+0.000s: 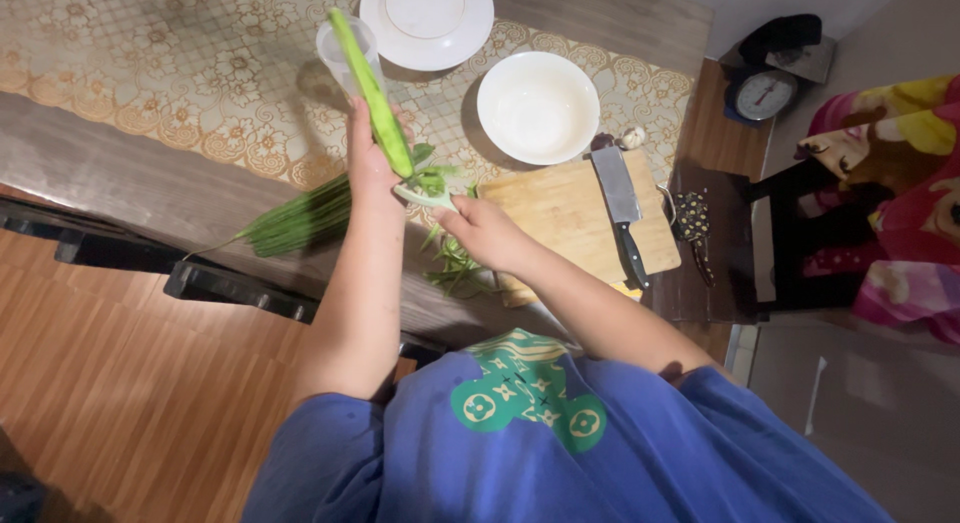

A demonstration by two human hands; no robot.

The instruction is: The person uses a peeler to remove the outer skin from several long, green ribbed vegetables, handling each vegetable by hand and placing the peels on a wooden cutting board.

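Right hand [480,228] pinched a pale peeler [425,196] against the green gourd [375,98], gripped at twelve o'clock by the left hand [368,168]

— What does the gourd [373,93] look like?
— Long, slim, pale green, partly peeled, held up on a slant.
— And the peeler [425,196]?
— Pale, against the gourd's lower end, above the peels [455,263].
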